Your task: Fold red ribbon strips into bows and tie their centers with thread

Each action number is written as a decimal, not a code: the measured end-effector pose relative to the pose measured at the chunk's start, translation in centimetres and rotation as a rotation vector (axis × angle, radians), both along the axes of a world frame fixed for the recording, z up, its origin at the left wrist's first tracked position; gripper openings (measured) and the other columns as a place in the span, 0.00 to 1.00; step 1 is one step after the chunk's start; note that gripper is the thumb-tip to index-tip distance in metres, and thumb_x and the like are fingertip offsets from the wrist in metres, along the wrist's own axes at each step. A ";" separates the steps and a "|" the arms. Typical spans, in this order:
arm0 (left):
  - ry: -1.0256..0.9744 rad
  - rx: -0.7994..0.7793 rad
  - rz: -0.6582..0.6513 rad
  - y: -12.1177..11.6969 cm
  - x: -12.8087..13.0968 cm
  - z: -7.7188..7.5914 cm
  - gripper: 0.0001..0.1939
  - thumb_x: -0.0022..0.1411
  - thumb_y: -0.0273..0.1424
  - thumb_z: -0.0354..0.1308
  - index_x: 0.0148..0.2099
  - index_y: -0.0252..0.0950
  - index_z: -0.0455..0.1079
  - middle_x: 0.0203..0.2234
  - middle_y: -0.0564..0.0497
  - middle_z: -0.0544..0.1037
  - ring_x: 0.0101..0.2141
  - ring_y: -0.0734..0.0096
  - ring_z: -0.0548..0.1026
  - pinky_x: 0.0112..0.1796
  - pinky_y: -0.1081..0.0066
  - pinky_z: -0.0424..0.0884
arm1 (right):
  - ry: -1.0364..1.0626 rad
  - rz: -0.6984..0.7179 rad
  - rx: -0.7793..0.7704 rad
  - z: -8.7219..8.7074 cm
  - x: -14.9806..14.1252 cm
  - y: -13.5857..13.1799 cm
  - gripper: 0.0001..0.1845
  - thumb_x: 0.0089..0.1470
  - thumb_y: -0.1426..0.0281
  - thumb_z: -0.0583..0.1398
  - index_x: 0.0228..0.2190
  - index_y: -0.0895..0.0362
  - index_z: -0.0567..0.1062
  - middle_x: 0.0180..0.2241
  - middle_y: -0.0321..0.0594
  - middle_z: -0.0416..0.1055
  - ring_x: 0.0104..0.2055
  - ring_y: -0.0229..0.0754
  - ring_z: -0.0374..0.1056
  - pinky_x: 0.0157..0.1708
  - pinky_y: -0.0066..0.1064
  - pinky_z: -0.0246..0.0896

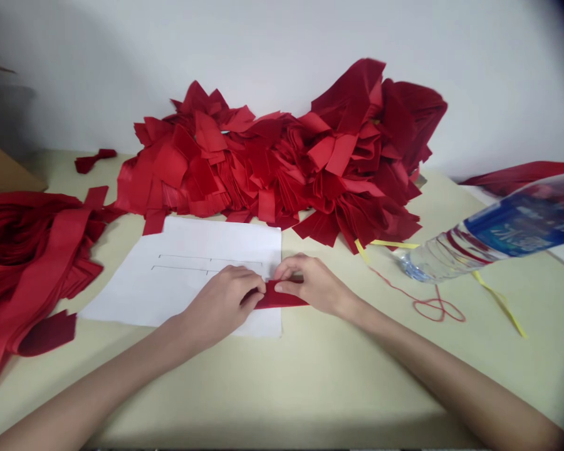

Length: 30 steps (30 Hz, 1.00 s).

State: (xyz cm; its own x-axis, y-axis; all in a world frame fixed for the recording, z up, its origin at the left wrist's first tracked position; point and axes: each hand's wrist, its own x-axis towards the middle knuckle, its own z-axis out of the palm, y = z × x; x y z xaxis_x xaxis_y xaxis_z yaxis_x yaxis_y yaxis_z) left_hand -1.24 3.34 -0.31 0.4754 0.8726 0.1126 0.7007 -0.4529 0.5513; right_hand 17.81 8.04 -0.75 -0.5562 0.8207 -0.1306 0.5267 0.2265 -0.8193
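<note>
Paper [131,288] lies in our head view; across its right edge, our left hand [228,294] and right hand [318,285] pinch a red strip [278,299] between their fingers. We judge this piece unfinished, the red heap [263,166] behind the paper probably done, the bundle [59,244] left of it remaining.

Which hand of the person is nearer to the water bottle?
The right hand: it lies on the table to the left of the water bottle. The left hand is farther left, over the paper sheet.
</note>
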 end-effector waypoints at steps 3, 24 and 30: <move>0.007 0.008 -0.002 0.0 0.0 -0.1 0.09 0.59 0.23 0.49 0.30 0.37 0.69 0.28 0.53 0.76 0.31 0.68 0.71 0.37 0.64 0.66 | -0.005 0.006 0.023 -0.1 0.1 0.1 0.04 0.47 0.71 0.60 0.28 0.58 0.73 0.29 0.37 0.71 0.32 0.37 0.67 0.36 0.31 0.63; 0.207 0.220 -0.127 -0.6 0.1 -0.7 0.12 0.61 0.23 0.48 0.34 0.37 0.72 0.32 0.51 0.75 0.35 0.67 0.70 0.41 0.62 0.65 | -0.152 -0.002 0.243 0.2 -0.4 -0.4 0.04 0.46 0.74 0.60 0.29 0.56 0.73 0.26 0.36 0.70 0.39 0.42 0.63 0.36 0.31 0.60; 0.189 0.208 -0.185 -0.5 0.2 -0.2 0.12 0.62 0.22 0.47 0.31 0.35 0.70 0.44 0.51 0.73 0.43 0.65 0.69 0.44 0.62 0.64 | -0.163 -0.080 0.433 2.9 2.9 0.8 0.07 0.55 0.67 0.55 0.35 0.54 0.72 0.37 0.37 0.71 0.42 0.41 0.64 0.44 0.36 0.58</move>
State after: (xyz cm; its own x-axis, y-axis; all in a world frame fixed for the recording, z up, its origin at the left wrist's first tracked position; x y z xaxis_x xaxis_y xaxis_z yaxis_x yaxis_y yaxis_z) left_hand -1.03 2.82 -0.51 0.6530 0.7371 0.1740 0.6770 -0.6711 0.3020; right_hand 20.75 8.82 2.18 -0.4900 0.8582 0.1530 0.6702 0.4831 -0.5635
